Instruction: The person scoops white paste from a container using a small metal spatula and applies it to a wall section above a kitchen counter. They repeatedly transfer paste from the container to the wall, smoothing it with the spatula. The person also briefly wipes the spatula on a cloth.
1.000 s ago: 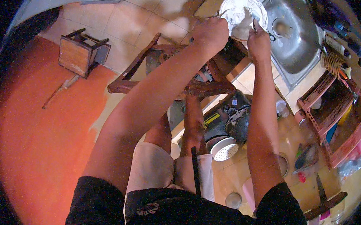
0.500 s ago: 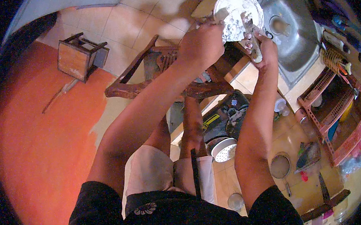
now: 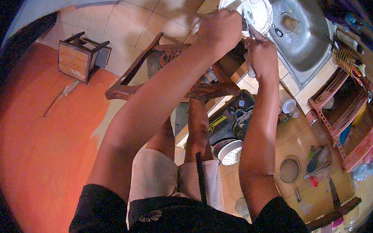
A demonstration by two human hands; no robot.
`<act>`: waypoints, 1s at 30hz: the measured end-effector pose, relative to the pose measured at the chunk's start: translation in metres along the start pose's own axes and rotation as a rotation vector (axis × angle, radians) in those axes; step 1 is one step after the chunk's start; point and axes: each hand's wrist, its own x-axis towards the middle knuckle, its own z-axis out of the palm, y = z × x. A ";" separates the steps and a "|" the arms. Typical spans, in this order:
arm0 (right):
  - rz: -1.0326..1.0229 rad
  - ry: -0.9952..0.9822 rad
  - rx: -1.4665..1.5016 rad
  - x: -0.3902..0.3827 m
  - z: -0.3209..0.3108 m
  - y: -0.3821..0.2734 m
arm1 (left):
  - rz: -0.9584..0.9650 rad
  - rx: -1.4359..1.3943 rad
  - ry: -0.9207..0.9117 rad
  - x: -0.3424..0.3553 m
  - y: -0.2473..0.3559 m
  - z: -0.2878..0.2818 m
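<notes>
My right hand (image 3: 263, 52) is closed round a pale-handled scraper (image 3: 251, 71). The handle's end pokes out below the fist, and what looks like its flat, whitish blade rises toward a round white tub (image 3: 265, 13). White paste smears the tub's inside and rim. My left hand (image 3: 223, 29) is curled shut at the tub's near left edge, beside the blade. Its fingertips are turned away, so whatever it grips is hidden.
A steel sink (image 3: 307, 51) with a cup in it adjoins the tub on the right. Below my hands stands a carved wooden chair (image 3: 124, 92). A small wooden stool (image 3: 75, 59) is at far left, and a reddish plastic rack (image 3: 347, 122) at right. A strainer (image 3: 289, 170) lies lower right.
My left hand has moved right and up, closer to the tub's middle. My right hand has turned and closed round the scraper, where its fingers and the handle faced upward before.
</notes>
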 end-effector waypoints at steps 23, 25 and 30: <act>0.278 -0.031 0.607 -0.020 0.017 -0.010 | -0.530 -1.490 -0.492 -0.018 -0.053 0.021; 0.296 -0.097 0.509 -0.003 0.014 -0.005 | -0.538 -1.403 -0.467 -0.015 -0.059 0.021; 0.451 -0.184 1.126 0.023 -0.006 0.015 | -0.504 -1.302 -0.468 -0.012 -0.055 0.016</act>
